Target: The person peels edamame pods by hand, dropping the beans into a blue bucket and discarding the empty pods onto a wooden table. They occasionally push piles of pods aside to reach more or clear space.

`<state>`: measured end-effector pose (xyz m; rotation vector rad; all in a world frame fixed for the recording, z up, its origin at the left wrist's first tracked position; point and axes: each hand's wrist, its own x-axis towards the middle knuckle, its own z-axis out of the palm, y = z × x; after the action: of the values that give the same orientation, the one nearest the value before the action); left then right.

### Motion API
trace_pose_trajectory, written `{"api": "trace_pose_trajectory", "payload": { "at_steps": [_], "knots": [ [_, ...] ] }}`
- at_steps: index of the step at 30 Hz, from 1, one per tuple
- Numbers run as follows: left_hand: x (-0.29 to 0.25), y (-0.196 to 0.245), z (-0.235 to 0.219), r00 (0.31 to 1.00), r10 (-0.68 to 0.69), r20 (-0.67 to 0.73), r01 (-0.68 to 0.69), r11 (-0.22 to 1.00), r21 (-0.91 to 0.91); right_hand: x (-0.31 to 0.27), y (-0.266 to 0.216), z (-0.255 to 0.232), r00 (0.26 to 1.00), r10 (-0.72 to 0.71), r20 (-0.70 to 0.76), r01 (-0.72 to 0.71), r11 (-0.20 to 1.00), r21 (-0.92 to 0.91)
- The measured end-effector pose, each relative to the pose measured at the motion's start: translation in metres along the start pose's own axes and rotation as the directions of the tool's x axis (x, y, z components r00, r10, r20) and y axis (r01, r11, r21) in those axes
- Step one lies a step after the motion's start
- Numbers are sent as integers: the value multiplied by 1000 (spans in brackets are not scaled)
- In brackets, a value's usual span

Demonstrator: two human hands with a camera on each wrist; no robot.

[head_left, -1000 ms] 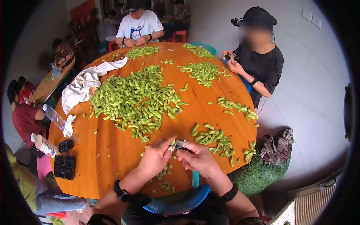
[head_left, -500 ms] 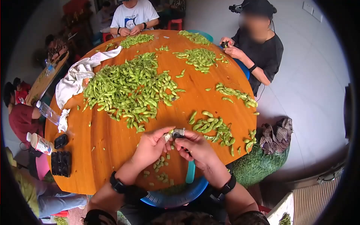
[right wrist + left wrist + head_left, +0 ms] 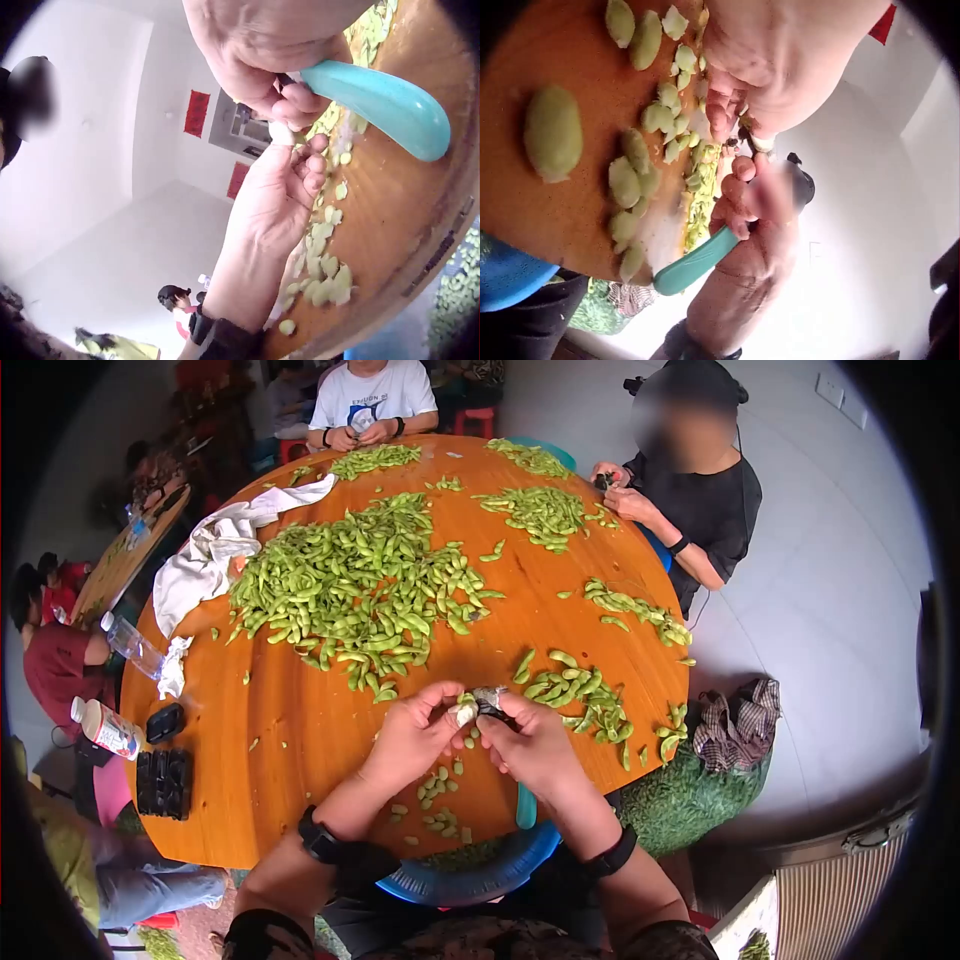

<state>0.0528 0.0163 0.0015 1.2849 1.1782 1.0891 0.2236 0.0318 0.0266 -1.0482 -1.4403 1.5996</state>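
In the head view my left hand (image 3: 412, 735) and right hand (image 3: 535, 748) meet over the near part of the table. The left thumb, with a white covering at its tip, and fingers pinch a green soybean pod (image 3: 466, 704). My right hand grips a tool with a teal handle (image 3: 382, 105), which sticks out below the palm; its working end is mostly hidden by the fingers, and I cannot tell its kind. A grey wrapping (image 3: 488, 696) shows on a right finger. Several shelled beans (image 3: 553, 135) lie on the wood beneath the hands.
A large heap of pods (image 3: 350, 580) covers the middle of the round table (image 3: 300, 760), with a smaller pile (image 3: 590, 695) to the right. A blue basin (image 3: 470, 885) sits below the near edge. Bottles and black cases stand left; two people sit across.
The head view has tilted and shifted, so the table sits higher in the picture. Both hands stay together at the pod, and the teal handle has swung slightly below the right hand.
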Motion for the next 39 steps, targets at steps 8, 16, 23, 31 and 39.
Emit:
{"api": "trace_pose_trajectory", "payload": {
  "at_steps": [8,16,23,31,39],
  "knots": [
    [-5,6,5,997,-29,-69,10,965,-261,-9,-7,9,997,-54,-59,51,997,-57],
    [-1,4,0,967,-191,-171,168,976,-139,-12,-2,14,999,31,-30,-30,999,29],
    [-7,16,-8,988,-135,-69,150,938,311,-20,-15,-13,989,31,-145,-18,995,94],
    [-8,35,15,876,436,207,-374,341,863,-31,-4,-79,954,-29,-298,-36,977,-211],
    [8,19,19,841,398,366,-491,280,825,-36,7,-61,967,-205,-150,145,930,-337]
  ]
}}
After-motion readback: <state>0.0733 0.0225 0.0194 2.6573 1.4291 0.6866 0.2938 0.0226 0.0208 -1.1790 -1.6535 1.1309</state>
